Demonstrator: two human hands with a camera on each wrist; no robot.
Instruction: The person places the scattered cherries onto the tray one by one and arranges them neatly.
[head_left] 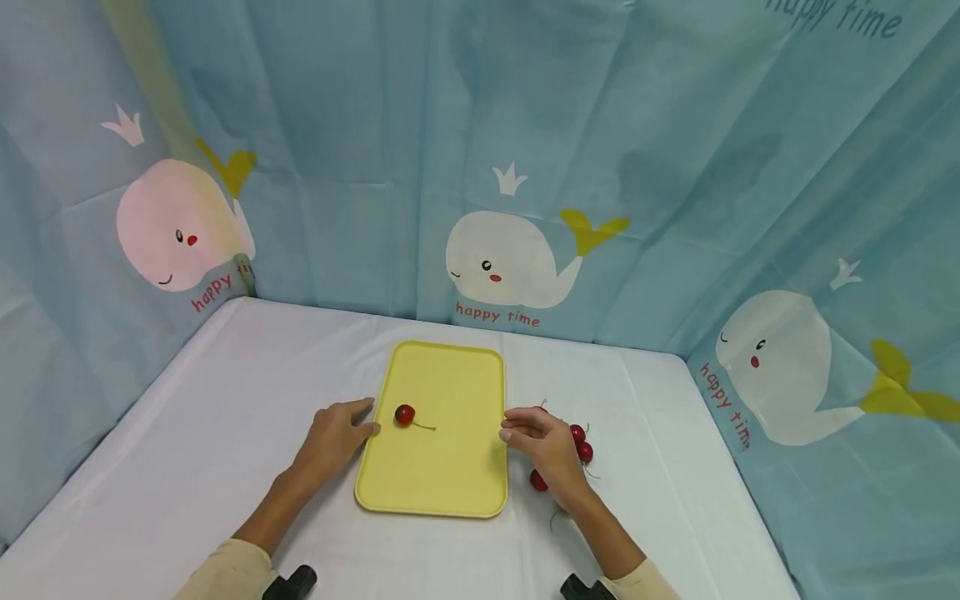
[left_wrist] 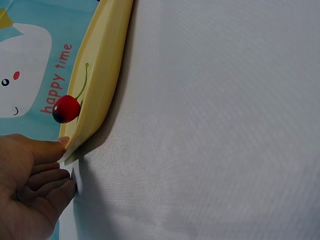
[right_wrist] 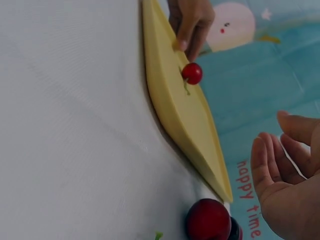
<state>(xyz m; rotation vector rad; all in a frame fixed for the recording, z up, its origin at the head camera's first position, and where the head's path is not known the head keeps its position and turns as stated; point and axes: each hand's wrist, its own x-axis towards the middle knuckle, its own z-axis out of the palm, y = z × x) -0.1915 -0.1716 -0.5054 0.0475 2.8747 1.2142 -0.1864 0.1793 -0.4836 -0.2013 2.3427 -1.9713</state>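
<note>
A yellow tray [head_left: 442, 479] lies on the white table, with one red cherry [head_left: 405, 415] and its green stem on the left part of it. My left hand [head_left: 333, 433] grips the tray's left rim, the thumb on the edge in the left wrist view; the fingers' contact underneath is partly hidden. By the opposite rim, my right hand [head_left: 547, 450] hovers with loosely bent fingers. Nothing shows between its fingers and thumb [right_wrist: 295, 125]. Several cherries [head_left: 585, 452] lie to the right of the tray, some partly hidden behind the right hand.
White cloth [head_left: 675, 517] covers the table. Blue curtains [head_left: 352, 208] printed with whales enclose the back and both sides. A dark wrist device [head_left: 291, 583] sits at each sleeve.
</note>
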